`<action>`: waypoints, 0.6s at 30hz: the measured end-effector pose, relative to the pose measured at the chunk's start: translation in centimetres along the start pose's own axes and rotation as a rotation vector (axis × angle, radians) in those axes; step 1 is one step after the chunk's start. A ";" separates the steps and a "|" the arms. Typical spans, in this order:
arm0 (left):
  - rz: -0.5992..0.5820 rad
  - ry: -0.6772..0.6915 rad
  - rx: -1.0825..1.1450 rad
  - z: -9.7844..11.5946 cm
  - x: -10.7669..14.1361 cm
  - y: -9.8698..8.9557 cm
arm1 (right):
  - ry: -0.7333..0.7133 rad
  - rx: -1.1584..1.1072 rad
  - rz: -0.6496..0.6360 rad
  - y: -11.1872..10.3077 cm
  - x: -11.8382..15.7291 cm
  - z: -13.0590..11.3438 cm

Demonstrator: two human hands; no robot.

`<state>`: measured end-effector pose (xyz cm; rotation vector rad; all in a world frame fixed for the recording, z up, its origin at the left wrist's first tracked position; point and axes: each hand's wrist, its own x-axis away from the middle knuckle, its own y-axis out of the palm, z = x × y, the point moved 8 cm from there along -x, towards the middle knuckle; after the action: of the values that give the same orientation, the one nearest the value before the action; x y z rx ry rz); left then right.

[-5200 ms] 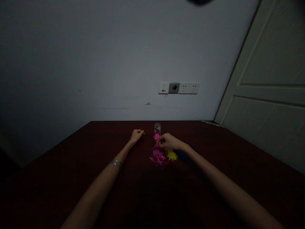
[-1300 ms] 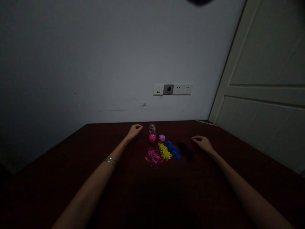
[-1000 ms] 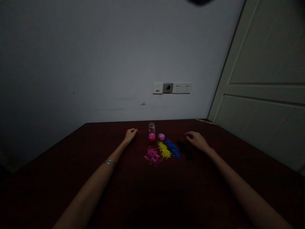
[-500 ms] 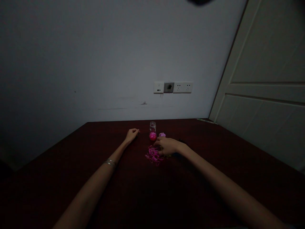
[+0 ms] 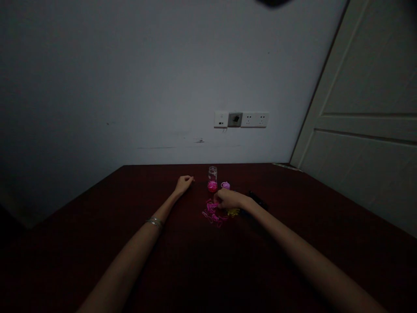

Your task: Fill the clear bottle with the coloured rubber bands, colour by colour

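Note:
A loose pile of pink rubber bands (image 5: pixel 211 214) lies on the dark red table. My right hand (image 5: pixel 228 199) is at the pile's far right edge, its fingers closed in a pinch on some of the bands; how many is hidden. Just behind stands an upright clear glass jar (image 5: pixel 212 180), open at the top, with pink bands in its lower part. A pinkish-purple lid (image 5: pixel 225 185) lies right of the jar. My left hand (image 5: pixel 184 184) rests on the table left of the jar, fingers curled together, nothing visible in it.
Partly under my right wrist are yellow bands (image 5: pixel 233 212). A black object (image 5: pixel 258 200) lies beyond my right forearm. The table (image 5: pixel 156 182) meets a wall with sockets (image 5: pixel 254 119); a pale panelled door (image 5: pixel 365 117) stands at the right.
My right hand has lowered its fingers into the pink bands and closed them. More of the yellow bands and the black object shows. The view has shifted slightly; my left hand stays put.

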<state>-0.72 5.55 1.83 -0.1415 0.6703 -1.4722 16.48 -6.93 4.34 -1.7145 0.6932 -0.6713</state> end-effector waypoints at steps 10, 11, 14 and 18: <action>0.001 0.011 0.004 -0.5 -0.2 0.1 | 0.021 -0.341 -0.010 -0.6 -0.1 0.3; 0.000 0.009 0.003 -0.5 -0.2 0.1 | 0.004 -0.348 0.018 -1.2 0.0 0.2; 0.000 0.002 0.000 -0.6 -0.2 0.2 | -0.050 -0.347 0.119 -3.3 0.2 0.0; 0.000 -0.010 0.005 -0.4 -0.1 0.1 | -0.083 -0.415 0.184 -6.1 0.3 0.1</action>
<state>-0.84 5.76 1.42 -0.1449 0.6581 -1.4721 17.45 -5.81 10.32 -2.0109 0.9674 -0.3394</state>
